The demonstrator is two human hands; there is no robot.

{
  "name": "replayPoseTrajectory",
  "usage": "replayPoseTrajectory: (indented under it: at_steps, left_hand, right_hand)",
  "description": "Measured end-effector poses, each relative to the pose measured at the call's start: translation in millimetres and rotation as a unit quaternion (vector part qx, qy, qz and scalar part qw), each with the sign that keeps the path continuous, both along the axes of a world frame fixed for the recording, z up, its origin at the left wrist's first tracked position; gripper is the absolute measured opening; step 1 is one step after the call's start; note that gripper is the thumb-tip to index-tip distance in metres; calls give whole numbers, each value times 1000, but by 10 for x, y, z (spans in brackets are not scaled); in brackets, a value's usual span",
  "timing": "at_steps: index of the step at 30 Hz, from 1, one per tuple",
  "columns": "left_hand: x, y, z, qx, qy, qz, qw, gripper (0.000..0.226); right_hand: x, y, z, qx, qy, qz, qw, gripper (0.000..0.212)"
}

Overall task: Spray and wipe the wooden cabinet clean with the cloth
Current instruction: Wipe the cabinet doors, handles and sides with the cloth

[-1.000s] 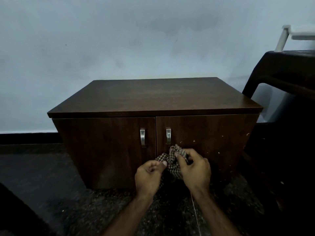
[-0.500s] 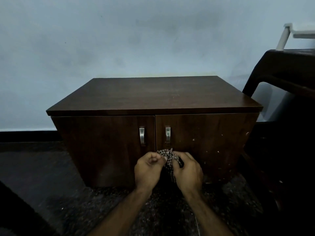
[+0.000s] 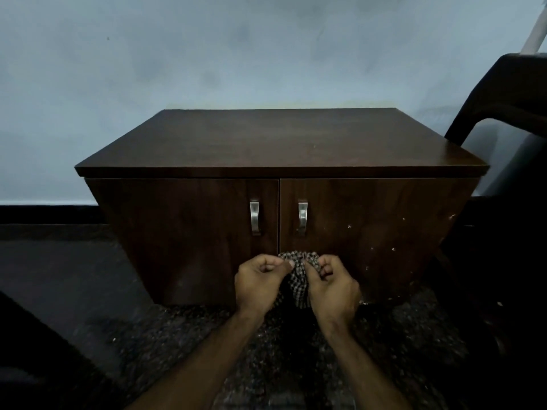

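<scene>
Both hands, the left hand (image 3: 260, 284) and right hand (image 3: 331, 287), pinch the small black-and-white checked cloth (image 3: 299, 276) between them, apparently bunching it for wiping; just beyond the knuckles stands the dark brown wooden cabinet (image 3: 370, 220).

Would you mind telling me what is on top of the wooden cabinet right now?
The top of the wooden cabinet shows only bare dark wood; nothing stands on it. The checked cloth is gripped by the left hand and right hand in front of the doors.
</scene>
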State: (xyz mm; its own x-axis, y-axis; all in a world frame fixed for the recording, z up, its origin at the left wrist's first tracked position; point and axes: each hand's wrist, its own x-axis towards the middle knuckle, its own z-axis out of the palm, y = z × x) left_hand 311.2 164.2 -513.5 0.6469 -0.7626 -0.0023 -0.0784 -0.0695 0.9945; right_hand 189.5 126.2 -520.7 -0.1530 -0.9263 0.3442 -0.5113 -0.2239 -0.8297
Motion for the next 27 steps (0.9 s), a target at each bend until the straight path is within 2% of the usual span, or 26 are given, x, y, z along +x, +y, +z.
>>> replayPoseTrajectory:
  at_steps: [3, 8, 10, 13, 15, 17, 19, 21, 22, 27]
  left_hand:
    - [-25, 56, -115, 16, 30, -6, 999, 12]
    - [5, -13, -24, -26, 103, 17, 994, 12]
    - [-2, -30, -26, -34, 125, 20, 991, 11]
    - [-20, -14, -246, 1, 118, 31, 993, 13]
    - [-68, 38, -478, 44, 146, 53, 987, 14]
    - [-136, 76, -629, 63, 204, 68, 975, 12]
    - [-172, 58, -688, 69, 253, 82, 962, 8]
    - [-168, 30, -708, 75, 280, 89, 953, 10]
    - [-162, 8, -730, 83, 294, 87, 948, 11]
    - [-146, -10, -742, 139, 333, 62, 931, 6]
  right_hand:
    - [5, 58, -96, 24, -36, 0, 999, 20]
    - [108, -54, 261, -63, -121, 24, 990, 19]
    - [123, -35, 141, -55, -122, 28, 991, 16]
    - [104, 17, -278, 10, -80, 16, 997, 13]
    - [89, 34, -604, 110, -51, -6, 993, 11]
    - [76, 21, -809, 212, -111, -19, 971, 11]
    - [100, -17, -875, 287, -253, -16, 924, 10]
    - [168, -14, -781, 314, -367, -12, 876, 11]
    - [205, -10, -737, 312, -388, -12, 867, 14]
    - [227, 1, -858, 309, -335, -30, 890, 16]
